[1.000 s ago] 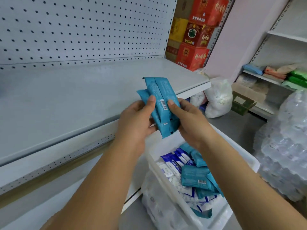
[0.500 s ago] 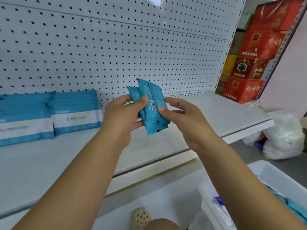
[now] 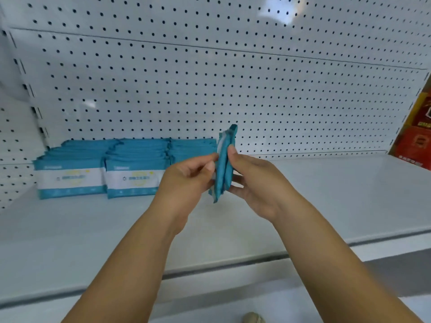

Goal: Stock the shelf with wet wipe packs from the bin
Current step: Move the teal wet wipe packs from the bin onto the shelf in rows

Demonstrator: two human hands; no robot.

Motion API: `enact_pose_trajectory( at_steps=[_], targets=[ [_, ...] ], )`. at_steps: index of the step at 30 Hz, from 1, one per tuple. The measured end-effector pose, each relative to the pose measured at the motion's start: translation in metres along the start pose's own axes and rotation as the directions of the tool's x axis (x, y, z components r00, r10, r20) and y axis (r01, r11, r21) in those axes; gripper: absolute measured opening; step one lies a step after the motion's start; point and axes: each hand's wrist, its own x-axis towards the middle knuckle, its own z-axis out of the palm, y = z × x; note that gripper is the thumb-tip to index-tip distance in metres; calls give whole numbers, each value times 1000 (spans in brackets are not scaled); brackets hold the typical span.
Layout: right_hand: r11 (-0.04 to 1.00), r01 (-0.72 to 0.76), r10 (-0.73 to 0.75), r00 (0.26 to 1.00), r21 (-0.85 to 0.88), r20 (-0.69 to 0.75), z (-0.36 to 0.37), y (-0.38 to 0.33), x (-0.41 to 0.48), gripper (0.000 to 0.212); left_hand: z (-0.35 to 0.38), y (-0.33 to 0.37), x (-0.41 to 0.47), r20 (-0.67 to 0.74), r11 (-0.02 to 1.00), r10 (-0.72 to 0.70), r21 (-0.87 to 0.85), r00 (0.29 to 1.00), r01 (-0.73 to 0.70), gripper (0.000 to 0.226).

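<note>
At far left we see stocked packs (image 3: 72, 178) standing in rows on the shelf (image 3: 326, 194) against the pegboard (image 3: 233, 89). Beside them our left hand (image 3: 186, 183) pinches a bundle of wet wipe packs (image 3: 224, 169), upright above the shelf; our right hand (image 3: 256, 183) keeps its grip curled round the other side. Red boxes (image 3: 417, 145) sit far right.

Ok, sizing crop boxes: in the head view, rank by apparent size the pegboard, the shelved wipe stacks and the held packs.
1. pegboard
2. shelved wipe stacks
3. held packs, smallest even though nearest the camera
</note>
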Motion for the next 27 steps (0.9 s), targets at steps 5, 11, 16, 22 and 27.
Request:
enact_pose_trajectory(
  at_steps=[5,11,16,22,27],
  targets=[
    [970,-62,32,991,236,131,12,18,8,48,-10,-6,2,-24,998,49,48,998,-48,21],
    [897,-102,49,990,429,134,15,26,20,47,-12,-12,8,-141,998,37,63,989,-28,46],
    [824,-78,36,996,561,86,19,30,16,45,-18,-16,12,-235,981,-188,-83,954,173,82],
    [959,-3,11,1000,282,-26,17,31,11,32,-23,-14,3,-231,971,-231,-115,945,209,41],
    [969,21,2,996,247,-92,23,32,12,31,-49,-5,-3,-288,987,-149,11,946,159,33]
  ],
)
